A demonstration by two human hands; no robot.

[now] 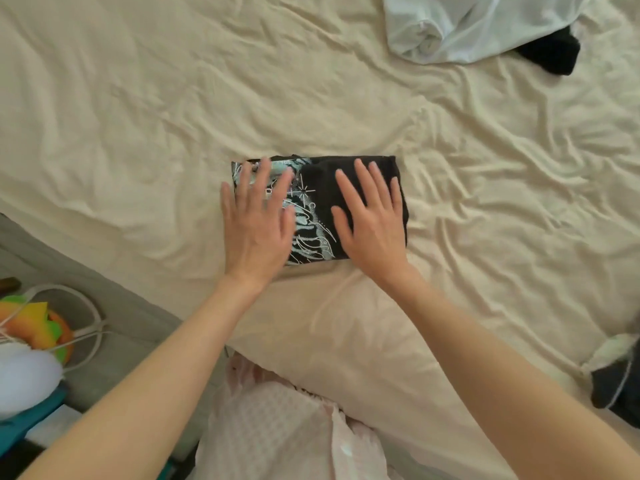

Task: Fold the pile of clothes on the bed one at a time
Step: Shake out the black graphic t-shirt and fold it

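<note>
A black garment with a pale blue and white print (313, 216) lies folded into a small rectangle in the middle of the cream bed sheet (138, 116). My left hand (258, 220) lies flat on its left part, fingers straight and spread. On its right part rests my right hand (372, 220), also flat with straight fingers. At the far right a crumpled white garment (467, 26) partly covers a black piece of clothing (554, 53).
Dark and white clothing (620, 375) lies at the bed's right edge. To the lower left, off the bed, are an orange and green object (41, 327), white cords (86, 327) and a white rounded item (24, 379). My pale pink clothing (277, 427) fills the bottom centre.
</note>
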